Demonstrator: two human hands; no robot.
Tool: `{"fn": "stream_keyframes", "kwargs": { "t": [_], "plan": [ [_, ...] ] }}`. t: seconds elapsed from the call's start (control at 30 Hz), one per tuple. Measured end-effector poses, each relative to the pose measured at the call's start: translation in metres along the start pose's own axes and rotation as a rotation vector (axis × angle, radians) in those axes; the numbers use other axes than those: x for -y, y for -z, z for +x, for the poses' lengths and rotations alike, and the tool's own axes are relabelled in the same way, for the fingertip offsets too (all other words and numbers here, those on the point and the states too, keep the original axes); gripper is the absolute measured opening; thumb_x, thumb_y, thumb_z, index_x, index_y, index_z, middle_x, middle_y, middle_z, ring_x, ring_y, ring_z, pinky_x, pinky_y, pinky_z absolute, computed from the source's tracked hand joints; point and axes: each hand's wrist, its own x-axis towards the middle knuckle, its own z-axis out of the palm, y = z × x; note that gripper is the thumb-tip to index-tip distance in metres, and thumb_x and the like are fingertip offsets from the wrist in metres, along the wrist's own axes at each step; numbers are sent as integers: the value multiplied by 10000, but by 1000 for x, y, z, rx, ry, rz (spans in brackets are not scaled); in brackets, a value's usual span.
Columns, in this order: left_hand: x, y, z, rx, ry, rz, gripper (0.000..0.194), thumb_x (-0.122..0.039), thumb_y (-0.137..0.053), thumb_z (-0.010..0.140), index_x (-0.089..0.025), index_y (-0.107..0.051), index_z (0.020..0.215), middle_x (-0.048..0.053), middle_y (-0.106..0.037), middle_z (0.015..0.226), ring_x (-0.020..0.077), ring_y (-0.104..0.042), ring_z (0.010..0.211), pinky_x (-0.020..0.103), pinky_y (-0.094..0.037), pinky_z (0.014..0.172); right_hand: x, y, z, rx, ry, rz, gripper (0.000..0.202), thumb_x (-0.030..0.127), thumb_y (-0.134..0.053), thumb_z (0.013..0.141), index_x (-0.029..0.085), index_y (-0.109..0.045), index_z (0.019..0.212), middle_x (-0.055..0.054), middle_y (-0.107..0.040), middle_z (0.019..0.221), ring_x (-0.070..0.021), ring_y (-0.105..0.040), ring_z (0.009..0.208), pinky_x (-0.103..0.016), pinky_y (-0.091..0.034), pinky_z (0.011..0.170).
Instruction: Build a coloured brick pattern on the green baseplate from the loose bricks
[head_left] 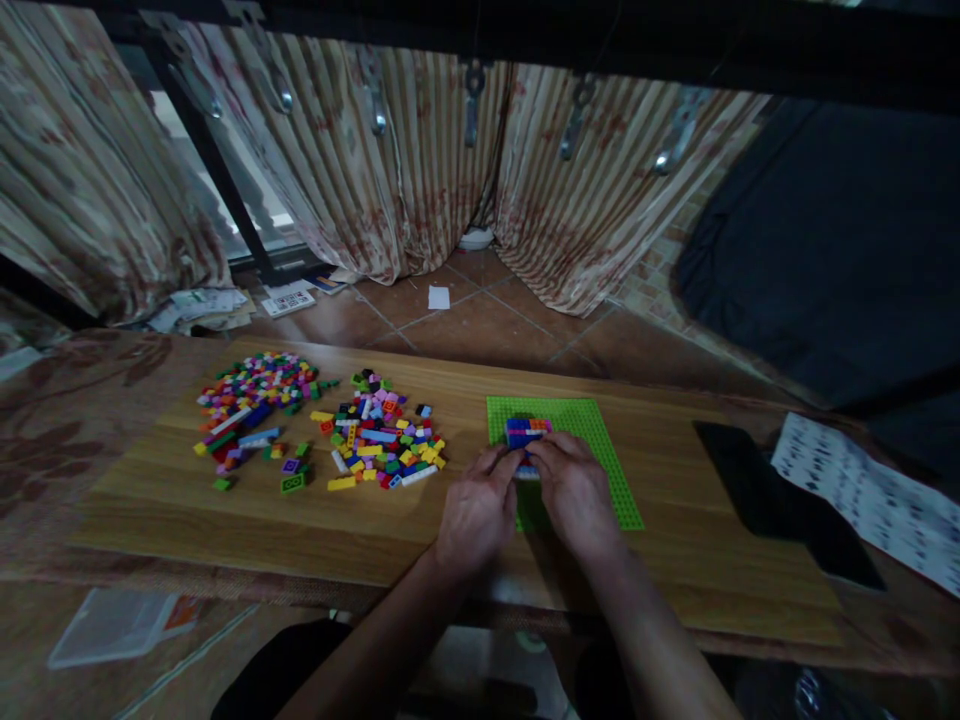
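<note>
A green studded baseplate (600, 440) lies on the wooden board. On its left part sits a small block build (517, 427) of blue, orange, pink and white bricks. My left hand (478, 508) reaches the build from the left, its fingers bent together at the near side. From the right, my right hand (574, 492) touches the same build with closed fingers. The two sets of fingertips nearly meet over the bricks. Whatever lies between the fingertips is hidden and too small to name.
Left of the baseplate are a mixed brick pile (382, 440) and a denser pile (262, 385) farther left. A black flat item (739, 475) and a printed sheet (870, 495) lie at the right. A clear plastic lid (112, 627) is low at the left.
</note>
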Motion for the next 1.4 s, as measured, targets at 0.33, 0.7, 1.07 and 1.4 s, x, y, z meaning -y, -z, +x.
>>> {"fn": "stream_keyframes", "kwargs": {
  "t": [0.33,0.7,1.07,1.4],
  "plan": [
    [0,1,1,26,20,-33,422,-110,-400,891,-221,-510,1283,65,-575,1269,200,-558,1138,363,-470,1008,5,7,5,92,19,-71,276,143,-394,911,209,-628,780,-54,-611,827,-206,-537,798,-318,-413,699],
    [1,1,0,63,-12,76,454,-115,-411,883,-224,-467,1320,87,-549,1301,218,-546,1155,385,-481,995,5,4,1,54,37,-113,254,95,-420,865,209,-642,821,-58,-619,838,-212,-540,786,-322,-430,690],
    [0,-4,-2,74,-40,244,454,-151,-408,893,-176,-447,1345,146,-541,1307,269,-545,1155,425,-475,975,-4,9,0,4,-124,188,209,226,-481,879,204,-688,899,-57,-650,926,-189,-616,838,-344,-487,796],
    [-7,0,-1,135,-33,350,479,-144,-418,881,-131,-437,1359,156,-519,1349,272,-547,1157,401,-477,981,1,8,2,52,-36,26,282,186,-407,910,204,-679,837,-65,-637,924,-191,-596,842,-308,-477,763]
  ]
}}
